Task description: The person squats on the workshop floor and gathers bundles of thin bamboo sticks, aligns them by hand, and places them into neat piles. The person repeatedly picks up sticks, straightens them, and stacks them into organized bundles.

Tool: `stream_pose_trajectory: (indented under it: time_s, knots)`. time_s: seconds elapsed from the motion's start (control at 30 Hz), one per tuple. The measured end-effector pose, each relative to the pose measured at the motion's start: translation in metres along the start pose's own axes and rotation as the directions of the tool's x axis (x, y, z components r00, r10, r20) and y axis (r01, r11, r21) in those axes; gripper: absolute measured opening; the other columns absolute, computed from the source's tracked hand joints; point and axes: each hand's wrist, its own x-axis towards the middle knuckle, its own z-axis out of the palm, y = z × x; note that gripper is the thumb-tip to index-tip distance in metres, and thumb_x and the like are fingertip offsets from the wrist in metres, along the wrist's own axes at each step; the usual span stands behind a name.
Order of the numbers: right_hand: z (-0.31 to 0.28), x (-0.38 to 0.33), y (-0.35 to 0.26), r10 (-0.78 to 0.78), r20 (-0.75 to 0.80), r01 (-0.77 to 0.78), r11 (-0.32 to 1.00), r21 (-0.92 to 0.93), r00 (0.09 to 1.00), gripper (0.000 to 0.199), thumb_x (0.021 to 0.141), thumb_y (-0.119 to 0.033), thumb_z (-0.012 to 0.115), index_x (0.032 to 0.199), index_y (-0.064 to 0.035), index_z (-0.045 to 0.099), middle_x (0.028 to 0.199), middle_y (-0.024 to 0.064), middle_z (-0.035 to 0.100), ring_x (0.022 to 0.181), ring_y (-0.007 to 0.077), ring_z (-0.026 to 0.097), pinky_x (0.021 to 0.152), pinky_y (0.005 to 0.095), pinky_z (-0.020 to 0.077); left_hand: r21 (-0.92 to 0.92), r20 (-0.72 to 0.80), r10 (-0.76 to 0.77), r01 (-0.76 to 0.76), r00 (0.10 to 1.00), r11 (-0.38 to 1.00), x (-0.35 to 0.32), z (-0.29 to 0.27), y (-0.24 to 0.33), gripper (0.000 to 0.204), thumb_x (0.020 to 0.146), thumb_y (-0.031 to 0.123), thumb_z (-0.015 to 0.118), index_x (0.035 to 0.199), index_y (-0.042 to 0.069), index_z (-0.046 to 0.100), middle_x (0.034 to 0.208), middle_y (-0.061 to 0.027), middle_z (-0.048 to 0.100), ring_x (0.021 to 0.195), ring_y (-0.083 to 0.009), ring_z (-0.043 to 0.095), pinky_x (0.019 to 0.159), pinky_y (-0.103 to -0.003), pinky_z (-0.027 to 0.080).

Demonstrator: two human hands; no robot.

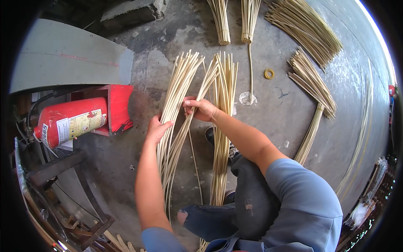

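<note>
My left hand (156, 129) is closed around a large bundle of long, pale cane sticks (178, 86), its thumb laid across them. The sticks fan out at their far ends. My right hand (202, 110) pinches a thinner bunch of cane sticks (175, 145) between thumb and fingers, just right of the large bundle. The lower parts of both bunches come together and partly overlap. Another long bundle of sticks (221, 145) lies under my right forearm, beside my legs; the forearm hides part of it.
Tied bundles (222, 25) stretch out at the far side, and loose heaps of sticks (306, 29) lie at the far right. A yellow coil (269, 73) rests on the concrete floor. On the left are a red fire extinguisher (75, 119), a grey metal panel (71, 54) and a dark frame (58, 168).
</note>
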Motion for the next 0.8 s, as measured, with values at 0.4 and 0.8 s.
stream_pose_trajectory:
  time_s: [0.4, 0.8]
  knots:
    - [-0.005, -0.007, -0.002, -0.063, -0.237, 0.050, 0.997, -0.062, 0.969, 0.013, 0.088, -0.010, 0.075, 0.096, -0.0072, 0.065, 0.078, 0.0042, 0.062, 0.070, 0.0177, 0.059, 0.074, 0.0379, 0.0513, -0.116, 0.055, -0.072, 0.078, 0.996, 0.990, -0.003, 0.018, 0.013, 0.034, 0.082, 0.008, 0.076, 0.113, -0.002, 0.067, 0.098, -0.0096, 0.073, 0.085, -0.0170, 0.069, 0.079, -0.032, 0.055]
    - [0.001, -0.007, -0.004, -0.035, -0.013, 0.035, 0.999, -0.027, 0.999, 0.016, 0.091, -0.012, 0.073, 0.103, -0.0058, 0.065, 0.083, 0.0038, 0.062, 0.073, 0.0184, 0.060, 0.076, 0.0388, 0.0510, -0.069, 0.040, -0.055, 0.058, 0.998, 0.996, 0.000, 0.021, 0.012, 0.042, 0.078, 0.007, 0.081, 0.115, -0.003, 0.066, 0.104, -0.0100, 0.073, 0.091, -0.0166, 0.068, 0.085, -0.031, 0.054]
